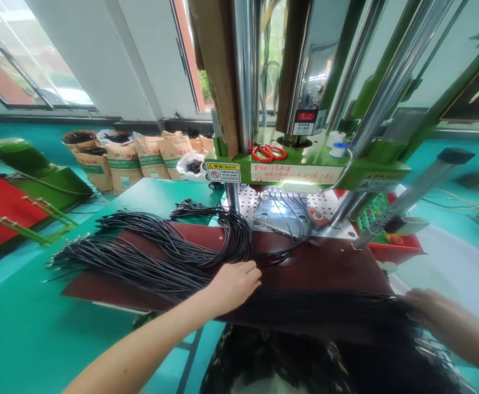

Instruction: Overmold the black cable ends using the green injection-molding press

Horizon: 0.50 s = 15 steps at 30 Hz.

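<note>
My left hand [234, 283] is closed, its fingers curled over black cables [153, 268] that run in a thick bundle across the brown board [325, 268]. Metallic tips show at the bundle's left end. Behind it lies a second bundle of black cables [165, 232], bent into a curve near the machine. At the right end of a long dark cable bundle [317, 306] along the board's front edge is my right hand [430, 309], smeared by motion, so its fingers cannot be made out. A few thin cables [291, 213] reach into the mould [278, 208] on the machine bed.
A green press [387, 169] with steel columns stands ahead, red-handled scissors [268, 153] on its plate. Its control panel [373, 216] is at right. A green table [26, 317] extends left. Paper sacks [124, 164] line the wall; a white tub [448, 268] stands right.
</note>
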Motion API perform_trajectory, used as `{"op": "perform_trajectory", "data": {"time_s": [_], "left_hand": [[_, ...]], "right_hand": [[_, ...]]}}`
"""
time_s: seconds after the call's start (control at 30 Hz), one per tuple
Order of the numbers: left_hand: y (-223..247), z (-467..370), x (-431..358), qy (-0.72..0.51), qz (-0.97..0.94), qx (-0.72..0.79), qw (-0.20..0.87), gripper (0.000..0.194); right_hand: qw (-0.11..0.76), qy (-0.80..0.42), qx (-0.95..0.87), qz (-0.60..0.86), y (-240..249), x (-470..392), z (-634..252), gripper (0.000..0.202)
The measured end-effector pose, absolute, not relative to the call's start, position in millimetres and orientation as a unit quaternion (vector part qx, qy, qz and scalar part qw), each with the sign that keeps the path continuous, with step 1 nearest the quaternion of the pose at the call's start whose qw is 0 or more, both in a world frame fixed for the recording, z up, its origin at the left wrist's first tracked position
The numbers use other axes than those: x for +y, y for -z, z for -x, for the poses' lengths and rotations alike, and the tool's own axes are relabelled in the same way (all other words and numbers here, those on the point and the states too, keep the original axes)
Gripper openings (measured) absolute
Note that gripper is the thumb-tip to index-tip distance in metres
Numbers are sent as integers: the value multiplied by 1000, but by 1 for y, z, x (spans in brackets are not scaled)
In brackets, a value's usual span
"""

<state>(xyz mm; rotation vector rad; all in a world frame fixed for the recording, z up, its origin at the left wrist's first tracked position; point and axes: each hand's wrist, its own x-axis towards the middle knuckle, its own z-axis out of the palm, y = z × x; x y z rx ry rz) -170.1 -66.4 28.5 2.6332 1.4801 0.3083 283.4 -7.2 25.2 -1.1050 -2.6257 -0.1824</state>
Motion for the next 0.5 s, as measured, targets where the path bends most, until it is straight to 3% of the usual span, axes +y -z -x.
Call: {"op": "perform_trajectory", "data": {"time_s": [0.13,0.23,0.5], "left_hand": [[-22,165,-18,-267,-788,522,190,15],[-15,148,36,-351,-674,588,276,19],[-13,114,141,-293,-584,742,150,43]], "right_hand": [[172,52,-897,403,-35,3,-243,24],[147,-53,-889,431,-50,37,-177,30],[110,-49,-776,619,-33,181,-60,35]]}}
